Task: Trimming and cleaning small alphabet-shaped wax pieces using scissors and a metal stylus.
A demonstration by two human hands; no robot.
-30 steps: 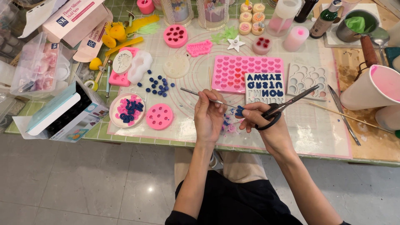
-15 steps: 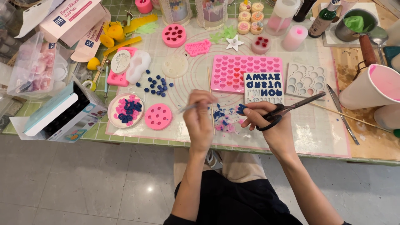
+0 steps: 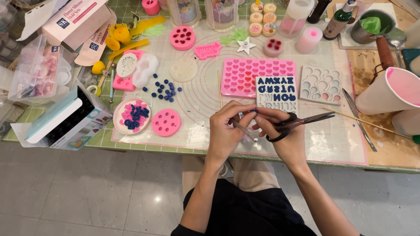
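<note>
My left hand [image 3: 225,129] grips a thin metal tool [image 3: 242,130] whose tip points down to the right. My right hand [image 3: 286,140] has its fingers through the black scissors [image 3: 302,123], blades pointing right and nearly shut. The fingertips of both hands meet over a small dark blue piece [image 3: 255,112], just in front of the white letter mould [image 3: 275,92] filled with blue letters. Behind that lies the pink heart mould [image 3: 256,74]. Both hands hover over the clear work mat [image 3: 201,98] near the table's front edge.
At the left are a round pink mould [image 3: 166,122], a dish of pink and blue pieces [image 3: 132,116] and loose blue beads [image 3: 164,89]. A white round-cavity mould [image 3: 321,83], a knife [image 3: 358,120] and a pink-filled cup [image 3: 391,91] lie at the right. Boxes [image 3: 65,120] crowd the left edge.
My left hand has moved right to meet my right hand. The thin tool, which pointed left before, now slants down under the fingers. The scissors have barely moved.
</note>
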